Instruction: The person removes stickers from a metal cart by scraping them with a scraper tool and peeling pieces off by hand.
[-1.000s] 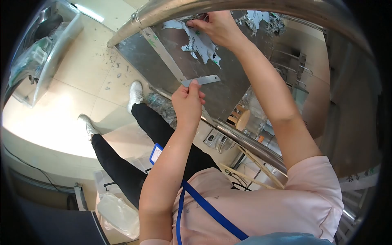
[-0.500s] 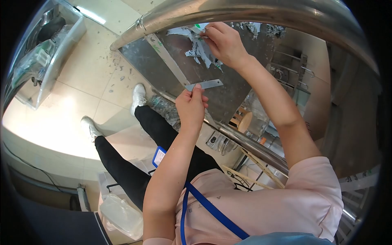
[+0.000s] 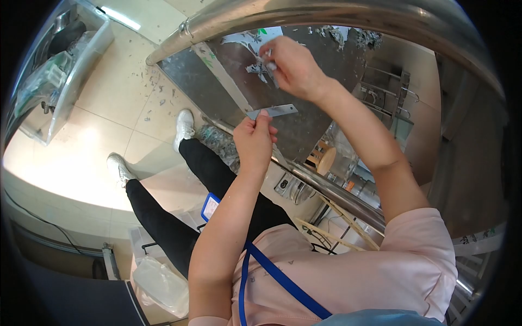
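Observation:
My left hand (image 3: 256, 130) pinches the end of a flat metal strip (image 3: 280, 111) with a small hole near its far end. The strip lies against the dark metal panel (image 3: 304, 122), beside a long pale strip (image 3: 223, 76) with green marks. Higher up, my right hand (image 3: 288, 65) is closed on a crumpled grey-white scrap (image 3: 269, 65). Below and behind its fingers, torn white sheet with green print (image 3: 253, 39) clings to the panel. Part of that sheet is hidden by the hand.
A thick metal rail (image 3: 304, 15) arches over the panel, and another rail (image 3: 337, 194) runs along its near edge. Shreds (image 3: 368, 39) lie at the back. A clear bin (image 3: 81, 73) stands at left. Scraps dot the floor (image 3: 103, 103). A round wooden piece (image 3: 325, 161) shows below.
My right hand has moved down and toward me from the panel's top, with scrap in its fingers. Less torn sheet shows below it. My left hand has barely moved.

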A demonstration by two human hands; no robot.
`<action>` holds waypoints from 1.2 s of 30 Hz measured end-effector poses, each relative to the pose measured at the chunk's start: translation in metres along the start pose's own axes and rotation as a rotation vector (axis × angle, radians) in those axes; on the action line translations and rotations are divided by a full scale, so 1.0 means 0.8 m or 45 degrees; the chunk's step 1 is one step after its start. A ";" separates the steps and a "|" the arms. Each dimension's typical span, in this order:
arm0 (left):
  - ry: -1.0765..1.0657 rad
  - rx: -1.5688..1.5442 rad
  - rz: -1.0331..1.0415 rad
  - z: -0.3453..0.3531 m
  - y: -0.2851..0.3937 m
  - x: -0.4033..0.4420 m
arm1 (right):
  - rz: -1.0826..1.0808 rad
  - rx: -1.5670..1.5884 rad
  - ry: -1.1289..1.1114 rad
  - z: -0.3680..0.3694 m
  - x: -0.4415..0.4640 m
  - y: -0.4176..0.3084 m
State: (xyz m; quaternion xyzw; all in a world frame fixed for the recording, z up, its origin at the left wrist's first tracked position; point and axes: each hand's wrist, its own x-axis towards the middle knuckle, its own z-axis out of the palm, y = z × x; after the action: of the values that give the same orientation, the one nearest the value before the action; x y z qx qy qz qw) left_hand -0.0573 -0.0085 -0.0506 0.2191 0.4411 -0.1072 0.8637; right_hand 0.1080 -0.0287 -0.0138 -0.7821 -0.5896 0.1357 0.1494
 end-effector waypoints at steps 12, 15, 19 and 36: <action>-0.014 -0.021 -0.055 0.001 0.007 -0.006 | 0.990 0.911 0.354 -0.037 -0.017 -0.031; -0.032 -0.024 -0.052 0.000 0.010 -0.007 | 0.986 1.254 0.659 -0.080 -0.030 -0.001; 0.028 0.043 -0.015 0.005 0.004 -0.004 | 1.169 1.265 0.550 -0.111 -0.065 0.056; 0.092 0.101 0.032 0.008 0.000 -0.005 | 0.807 -0.234 0.003 -0.028 -0.067 0.090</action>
State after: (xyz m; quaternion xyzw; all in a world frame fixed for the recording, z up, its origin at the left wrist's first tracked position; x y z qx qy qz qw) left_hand -0.0550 -0.0119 -0.0440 0.2624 0.4647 -0.1058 0.8391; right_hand 0.1662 -0.1008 -0.0195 -0.9371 -0.3263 0.1207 0.0291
